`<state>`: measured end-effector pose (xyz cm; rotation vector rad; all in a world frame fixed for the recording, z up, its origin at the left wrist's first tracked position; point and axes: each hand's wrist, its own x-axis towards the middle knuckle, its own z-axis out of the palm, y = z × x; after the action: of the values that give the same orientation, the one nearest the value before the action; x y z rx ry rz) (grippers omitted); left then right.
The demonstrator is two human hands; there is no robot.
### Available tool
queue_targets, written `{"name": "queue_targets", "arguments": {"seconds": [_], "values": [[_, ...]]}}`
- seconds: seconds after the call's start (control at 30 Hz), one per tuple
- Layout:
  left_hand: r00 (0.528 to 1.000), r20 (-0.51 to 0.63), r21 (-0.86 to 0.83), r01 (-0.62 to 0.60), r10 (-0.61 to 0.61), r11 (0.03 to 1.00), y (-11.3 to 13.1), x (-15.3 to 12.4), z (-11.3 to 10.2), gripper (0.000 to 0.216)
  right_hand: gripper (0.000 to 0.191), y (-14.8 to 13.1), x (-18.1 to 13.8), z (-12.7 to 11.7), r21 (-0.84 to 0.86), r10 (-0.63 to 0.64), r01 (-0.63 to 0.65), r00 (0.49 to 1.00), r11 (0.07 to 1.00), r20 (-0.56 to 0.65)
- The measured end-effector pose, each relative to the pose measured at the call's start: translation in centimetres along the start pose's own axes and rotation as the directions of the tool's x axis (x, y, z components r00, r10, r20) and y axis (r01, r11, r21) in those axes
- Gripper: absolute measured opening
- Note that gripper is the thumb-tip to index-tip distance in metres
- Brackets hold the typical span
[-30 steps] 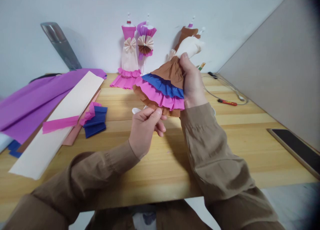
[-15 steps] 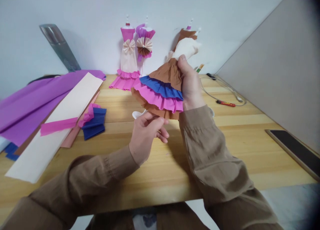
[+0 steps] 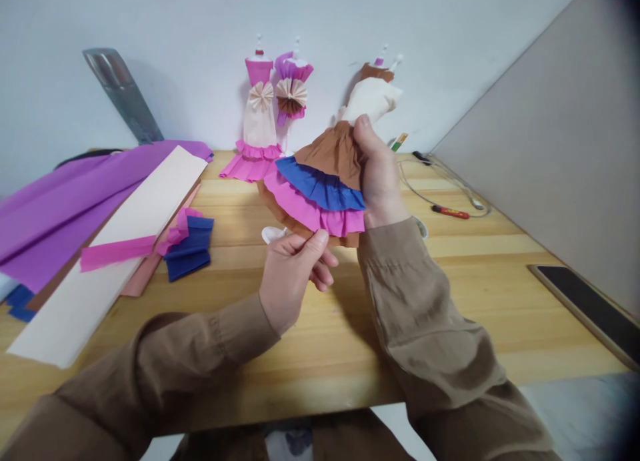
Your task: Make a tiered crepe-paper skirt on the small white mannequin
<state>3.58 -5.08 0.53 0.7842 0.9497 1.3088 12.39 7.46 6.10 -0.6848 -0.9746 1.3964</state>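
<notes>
My right hand is closed round the waist of a small paper dress with a cream bodice and brown, blue and pink ruffled skirt layers, holding it tilted above the wooden table. My left hand sits just below the skirt's lower edge, its thumb and forefinger pinched together at the brown hem. A white piece shows behind the left hand's fingers; what it is stays unclear.
Two finished paper dresses stand on stands against the wall. Purple paper, a cream strip, a pink strip and folded blue paper lie at left. A cable and red tool lie at right, a dark tablet far right.
The dress has dropped slightly and tilted in my right hand. My left hand has risen a little and its fingers have closed at the skirt's hem.
</notes>
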Motion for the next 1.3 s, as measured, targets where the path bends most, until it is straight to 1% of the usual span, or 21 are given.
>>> {"name": "queue_targets", "arguments": {"seconds": [0.1, 0.2, 0.3, 0.43, 0.5, 0.67, 0.8, 0.9, 1.0, 1.13, 1.2, 1.23, 1.27, 1.3], "values": [[0.999, 0.019, 0.012, -0.038, 0.038, 0.999, 0.2, -0.2, 0.0, 0.05, 0.036, -0.4, -0.2, 0.4, 0.095, 0.028, -0.024, 0.999, 0.995, -0.039], [0.998, 0.04, -0.053, -0.05, 0.052, 0.997, 0.6, -0.2, -0.1, 0.049, 0.037, -0.6, -0.4, 0.6, 0.154, 0.06, -0.051, 0.997, 0.987, -0.057], [0.998, 0.05, -0.095, -0.042, 0.047, 0.995, 0.7, -0.1, -0.2, 0.046, 0.035, -0.5, -0.3, 0.6, 0.151, 0.03, -0.024, 0.999, 0.988, -0.033], [0.997, 0.055, -0.055, -0.06, 0.063, 0.997, 0.4, -0.2, -0.2, 0.042, 0.036, -0.5, 0.0, 0.5, 0.102, 0.044, -0.038, 0.998, 0.994, -0.051], [0.996, 0.046, -0.042, -0.077, 0.079, 0.996, 0.2, -0.3, -0.2, 0.04, 0.035, -0.5, -0.1, 0.5, 0.113, 0.043, -0.037, 0.998, 0.993, -0.049], [0.995, 0.041, -0.026, -0.091, 0.092, 0.996, 0.0, -0.3, -0.1, 0.039, 0.03, -0.6, -0.4, 0.6, 0.204, 0.039, -0.036, 0.999, 0.978, -0.013], [0.995, 0.063, -0.052, -0.073, 0.076, 0.996, -0.3, -0.3, -0.1, 0.036, 0.027, -0.6, -0.3, 0.5, 0.168, 0.037, -0.03, 0.999, 0.985, -0.035], [0.995, 0.086, -0.098, -0.037, 0.045, 0.995, -0.1, -0.6, -0.1, 0.039, 0.03, -0.5, 0.0, 0.3, 0.156, 0.039, -0.031, 0.998, 0.987, -0.048], [0.994, 0.11, -0.111, -0.003, 0.015, 0.994, 0.3, -0.7, -0.1, 0.043, 0.028, -0.4, 0.0, 0.2, 0.206, 0.028, -0.021, 0.999, 0.978, -0.034], [0.996, 0.082, -0.076, 0.05, -0.044, 0.996, 0.7, -0.8, 0.1, 0.04, 0.025, -0.4, -0.2, 0.2, 0.262, 0.01, -0.009, 1.0, 0.965, -0.004], [0.989, 0.08, -0.007, 0.126, -0.125, 0.992, 0.8, -1.0, 0.2, 0.034, 0.024, -0.4, -0.3, 0.2, 0.251, 0.013, -0.012, 1.0, 0.968, -0.003], [0.977, 0.099, 0.045, 0.185, -0.188, 0.982, 0.9, -1.2, 0.3, 0.031, 0.025, -0.4, -0.4, 0.1, 0.234, 0.009, -0.012, 1.0, 0.972, 0.014], [0.955, 0.133, 0.109, 0.253, -0.266, 0.961, 1.1, -1.5, 0.3, 0.03, 0.024, -0.4, -0.4, -0.1, 0.208, 0.0, -0.008, 0.999, 0.978, 0.039], [0.922, 0.18, 0.178, 0.313, -0.344, 0.933, 1.4, -1.7, 0.3, 0.031, 0.023, -0.4, -0.4, -0.3, 0.173, -0.011, 0.0, 0.998, 0.985, 0.064]]}}
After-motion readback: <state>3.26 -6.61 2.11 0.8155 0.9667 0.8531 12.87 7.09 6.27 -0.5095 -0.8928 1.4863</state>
